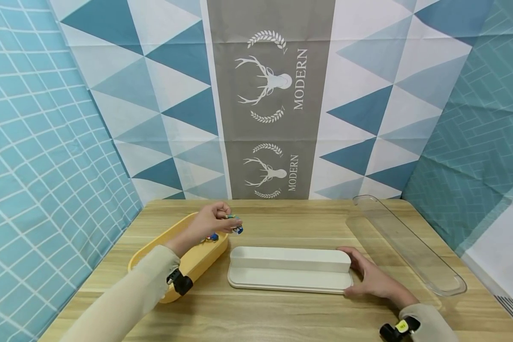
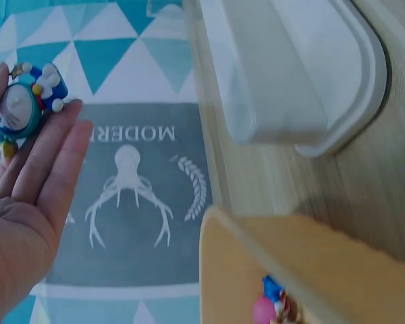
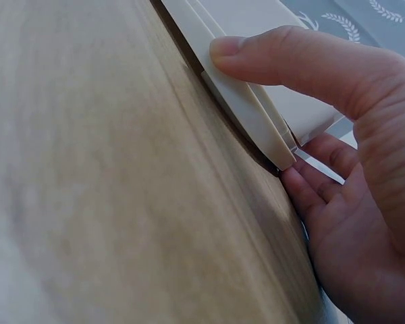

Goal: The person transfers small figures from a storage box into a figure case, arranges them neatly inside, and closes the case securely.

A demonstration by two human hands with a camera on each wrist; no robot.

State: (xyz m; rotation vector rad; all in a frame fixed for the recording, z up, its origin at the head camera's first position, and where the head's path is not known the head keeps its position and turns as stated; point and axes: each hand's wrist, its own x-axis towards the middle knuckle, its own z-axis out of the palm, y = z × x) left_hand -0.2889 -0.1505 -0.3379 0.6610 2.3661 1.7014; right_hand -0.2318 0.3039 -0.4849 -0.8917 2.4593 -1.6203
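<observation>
My left hand [image 1: 205,224] pinches a small blue and white cartoon cat figurine [image 2: 17,111] between thumb and fingers, in the air above the far end of a yellow basket [image 1: 207,262]. Inside that basket lie other small colourful figurines [image 1: 213,236], partly hidden by the hand. A white two-level display stand [image 1: 282,277] rests on the table to the right of the basket. Around its right end curls my right hand [image 1: 374,280]. In the right wrist view the thumb [image 3: 277,57] lies on the stand's edge, with the other fingers behind its end.
On the right of the wooden table [image 1: 290,318] a long transparent cover [image 1: 410,244] lies at a slant, beyond my right hand. Patterned cloth [image 1: 273,95] hangs behind the table's back edge and along both sides.
</observation>
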